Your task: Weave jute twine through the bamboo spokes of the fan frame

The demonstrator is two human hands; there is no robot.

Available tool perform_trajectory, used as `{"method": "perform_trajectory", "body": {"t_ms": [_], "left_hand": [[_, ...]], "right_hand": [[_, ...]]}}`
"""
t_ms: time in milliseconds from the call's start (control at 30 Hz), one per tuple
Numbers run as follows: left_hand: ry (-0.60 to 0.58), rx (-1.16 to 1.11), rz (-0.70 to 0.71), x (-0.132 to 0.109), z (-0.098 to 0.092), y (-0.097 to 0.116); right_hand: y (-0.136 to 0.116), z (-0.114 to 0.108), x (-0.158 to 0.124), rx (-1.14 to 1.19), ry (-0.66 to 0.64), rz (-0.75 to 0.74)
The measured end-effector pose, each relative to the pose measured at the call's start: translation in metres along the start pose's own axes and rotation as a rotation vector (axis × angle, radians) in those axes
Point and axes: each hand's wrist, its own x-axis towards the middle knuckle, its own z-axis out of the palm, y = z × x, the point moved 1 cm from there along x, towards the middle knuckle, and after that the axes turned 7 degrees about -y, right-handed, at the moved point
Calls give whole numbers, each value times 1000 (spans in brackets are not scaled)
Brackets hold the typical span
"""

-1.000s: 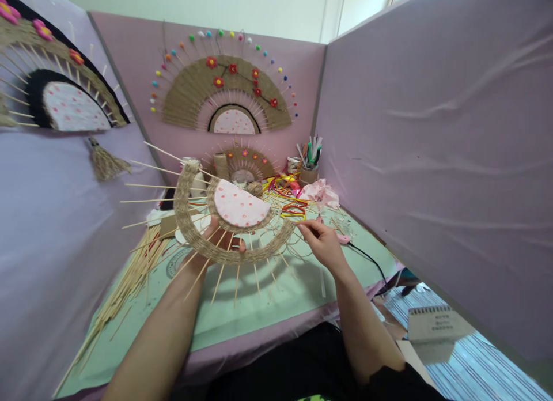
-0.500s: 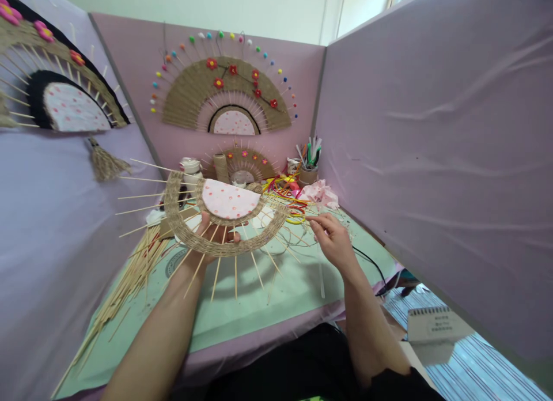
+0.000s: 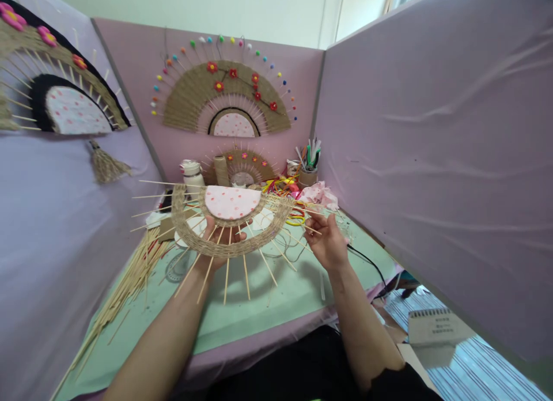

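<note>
A half-round woven fan [image 3: 231, 248], made of tan twine over thin bamboo sticks, hangs above the table with its curved side toward me. Its centre is a white half-circle [image 3: 233, 201] with pink dots. My left hand [image 3: 218, 239] supports the fan from beneath, thumb at the inner woven band and fingers spread behind the sticks. At the fan's right end, my right hand [image 3: 325, 237] has curled fingers behind the outermost sticks. Whatever lies in those fingers is too small to make out. Loose twine [image 3: 280, 251] trails below that end.
Loose bamboo sticks [image 3: 125, 291] lie along the table's left side. Behind stand a white bottle [image 3: 192, 175], a twine spool [image 3: 222, 170] and a tool pot [image 3: 308, 176]. Crumpled pink cloth [image 3: 318, 195] lies at the right. Finished fans [image 3: 181, 107] hang on the partitions.
My right hand has moved from beside the fan's right end to behind its outer sticks, its palm turning upward. The fan has shifted slightly right and tilted flatter, still in my left hand.
</note>
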Motion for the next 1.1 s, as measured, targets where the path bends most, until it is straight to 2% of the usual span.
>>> {"method": "perform_trajectory", "body": {"t_ms": [200, 533, 767, 900, 1000, 1100], "left_hand": [[48, -31, -26, 0, 7, -5], [35, -90, -35, 0, 11, -7], [-14, -148, 0, 0, 12, -9], [-3, -155, 12, 0, 12, -11], [31, -151, 32, 2, 12, -16], [95, -140, 52, 4, 16, -24]], "right_hand": [[3, 4, -1, 43, -15, -76], [5, 7, -4, -133, -195, -128], [6, 5, -7, -4, -327, -69], [9, 9, -10, 107, -375, -24], [14, 14, -10, 258, -338, 17], [23, 19, -7, 395, -224, 55]]}}
